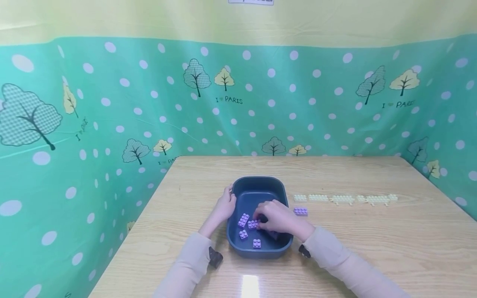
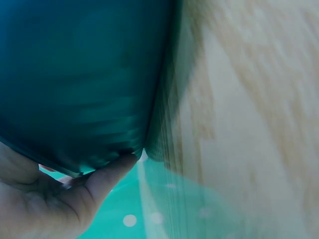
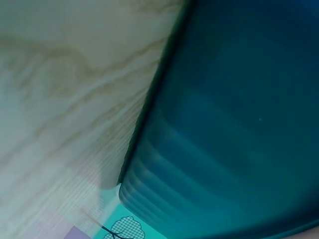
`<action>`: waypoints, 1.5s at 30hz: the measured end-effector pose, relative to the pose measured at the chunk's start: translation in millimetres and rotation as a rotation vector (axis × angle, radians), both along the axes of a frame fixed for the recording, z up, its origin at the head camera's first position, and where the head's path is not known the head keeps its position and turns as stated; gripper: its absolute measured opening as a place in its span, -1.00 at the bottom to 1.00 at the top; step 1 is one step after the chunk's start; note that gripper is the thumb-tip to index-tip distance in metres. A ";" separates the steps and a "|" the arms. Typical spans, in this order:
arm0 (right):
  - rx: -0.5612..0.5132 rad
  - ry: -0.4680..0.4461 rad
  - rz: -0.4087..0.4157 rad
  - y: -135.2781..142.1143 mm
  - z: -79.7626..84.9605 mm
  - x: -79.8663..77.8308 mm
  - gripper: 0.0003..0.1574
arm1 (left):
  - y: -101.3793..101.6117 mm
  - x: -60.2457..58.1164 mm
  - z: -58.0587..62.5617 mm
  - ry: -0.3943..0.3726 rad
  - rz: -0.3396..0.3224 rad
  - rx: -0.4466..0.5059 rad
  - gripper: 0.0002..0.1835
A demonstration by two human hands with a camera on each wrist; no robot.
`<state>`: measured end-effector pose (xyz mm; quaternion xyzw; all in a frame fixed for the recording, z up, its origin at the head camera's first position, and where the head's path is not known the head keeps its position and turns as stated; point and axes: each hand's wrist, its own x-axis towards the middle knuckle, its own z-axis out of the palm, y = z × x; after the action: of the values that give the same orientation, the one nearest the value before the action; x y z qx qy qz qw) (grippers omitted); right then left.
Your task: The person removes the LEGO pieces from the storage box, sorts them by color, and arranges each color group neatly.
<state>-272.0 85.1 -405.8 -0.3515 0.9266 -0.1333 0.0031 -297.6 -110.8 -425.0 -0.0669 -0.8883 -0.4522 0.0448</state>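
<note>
A dark blue plastic bin point(image 1: 257, 253) stands on the table with several purple building bricks point(image 1: 243, 220) lying on its floor. My left hand point(image 1: 225, 205) holds the bin's left side at the rim; in the left wrist view, a digit of that hand point(image 2: 107, 179) lies along the outer wall. Inside the bin, my right hand point(image 1: 277, 217) has its fingers bent down, thumb and index finger pinching at a purple building brick point(image 1: 253, 224). Another purple brick shows partly under the right palm. The right wrist view shows the bin's outer wall point(image 3: 224, 124), with the fingers hidden.
Right of the bin, a row of pale yellow building bricks point(image 1: 343, 199) runs across the wooden table point(image 1: 372, 244). One purple brick point(image 1: 300, 211) lies just below the row's left end. A green dotted curtain point(image 1: 238, 116) hangs behind and at both sides.
</note>
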 end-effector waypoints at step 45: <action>-0.237 0.281 0.037 19.7 20.7 -4.6 -0.71 | 0.7 0.9 1.4 -0.004 0.008 0.011 -0.51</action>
<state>-276.7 104.8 -385.1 -0.3817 0.8891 -0.1909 -0.1652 -296.6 -110.1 -423.7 -0.0621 -0.8860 -0.4572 0.0454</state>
